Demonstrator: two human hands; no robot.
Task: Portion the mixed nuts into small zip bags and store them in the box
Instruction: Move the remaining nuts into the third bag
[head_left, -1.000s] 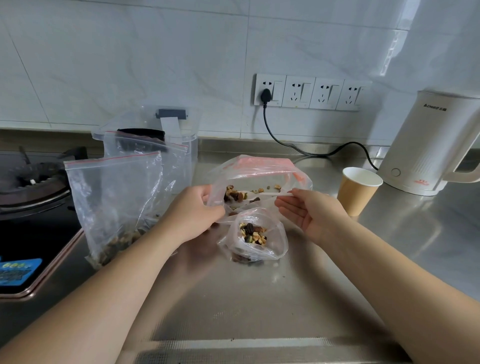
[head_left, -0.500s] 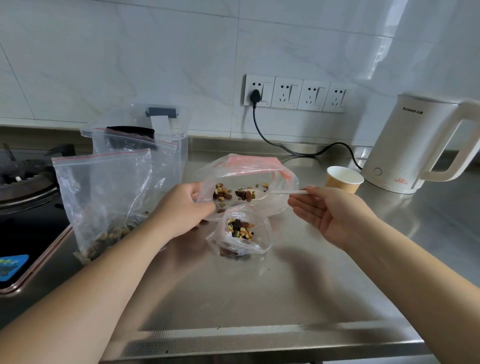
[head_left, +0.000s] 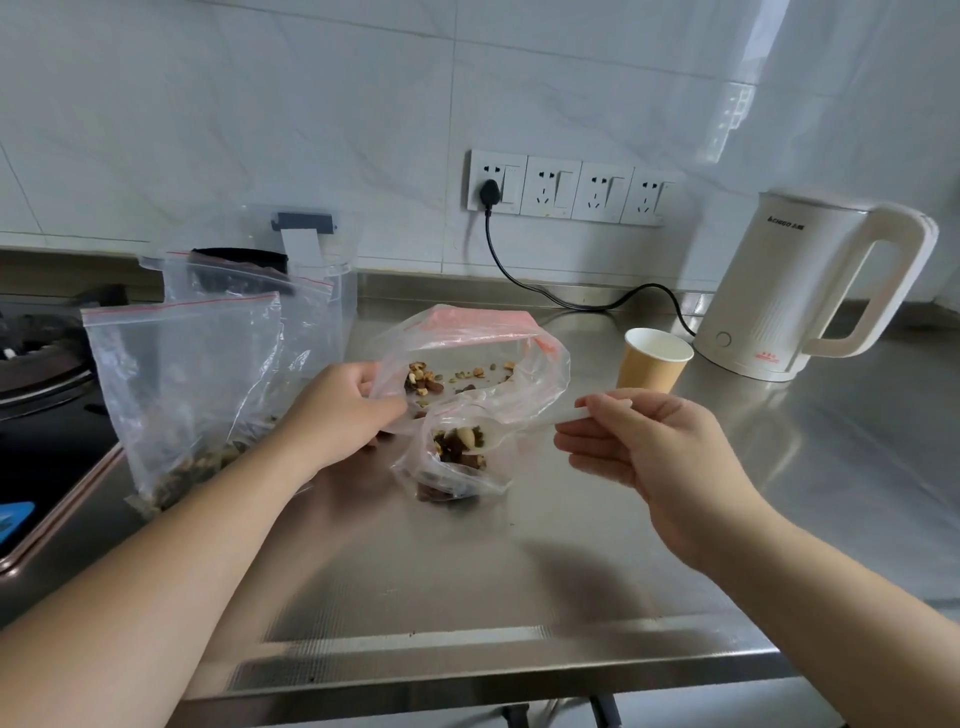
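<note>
Left hand (head_left: 345, 410): pinched on the rim of the large bag (head_left: 467, 364), probably to keep its mouth propped wide.
Right hand (head_left: 639, 447): fingers closed on the handle of a white spoon (head_left: 519, 428), its bowl carrying mixed nuts (head_left: 462, 439) level over the small zip bag (head_left: 452, 467).
Small zip bag: stood open on the surface (head_left: 519, 561), just below the large bag, so the transfer was short.
Box (head_left: 311, 270): clear, at the back left behind the upright filled bags (head_left: 182, 395), awaiting the portions.

Bare steel counter (head_left: 467, 561) across lower centre, passable. Upright zip bags (head_left: 182, 384) and clear box (head_left: 311, 270) blocking left of frame. Paper cup (head_left: 652, 369), kettle (head_left: 800, 296) and cord (head_left: 571, 296) crowding upper right.
</note>
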